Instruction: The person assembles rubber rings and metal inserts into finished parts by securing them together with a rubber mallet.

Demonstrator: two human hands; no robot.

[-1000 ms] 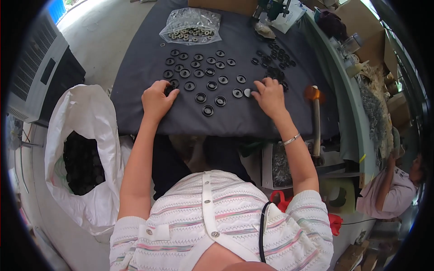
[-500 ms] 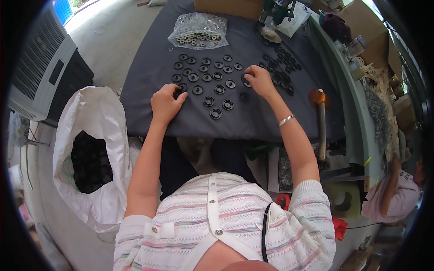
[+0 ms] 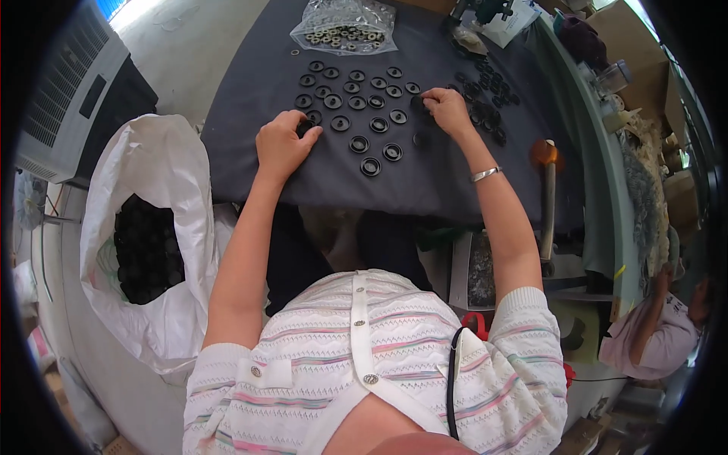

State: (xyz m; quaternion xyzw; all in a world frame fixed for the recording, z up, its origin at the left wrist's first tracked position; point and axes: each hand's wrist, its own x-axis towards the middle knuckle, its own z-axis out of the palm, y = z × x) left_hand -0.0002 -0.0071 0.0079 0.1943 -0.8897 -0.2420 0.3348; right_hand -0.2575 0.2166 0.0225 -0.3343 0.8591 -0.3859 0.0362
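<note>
Black round plastic discs (image 3: 359,144) with raised rims lie spread over the dark cloth-covered table (image 3: 341,182), several with a small piece in the middle. At the left side of the spread, my left hand (image 3: 287,145) is closed, thumb and fingers round a black disc (image 3: 303,128) that they partly cover. My right hand (image 3: 449,112) pinches the edge of another black disc (image 3: 418,102) at the right side of the spread. A darker disc (image 3: 421,139) lies flat just below it.
A clear bag (image 3: 345,26) of small metal rings lies at the far side. More black parts (image 3: 485,114) are heaped at right, near a hammer (image 3: 547,197). Left of the table stand a white sack (image 3: 106,227) of black parts and an air cooler (image 3: 64,98). Another person (image 3: 652,337) sits at far right.
The whole scene sits higher in the picture as the view has shifted. Both hands stay at nearly the same places among the discs; the right fingers have opened slightly from their curl.
</note>
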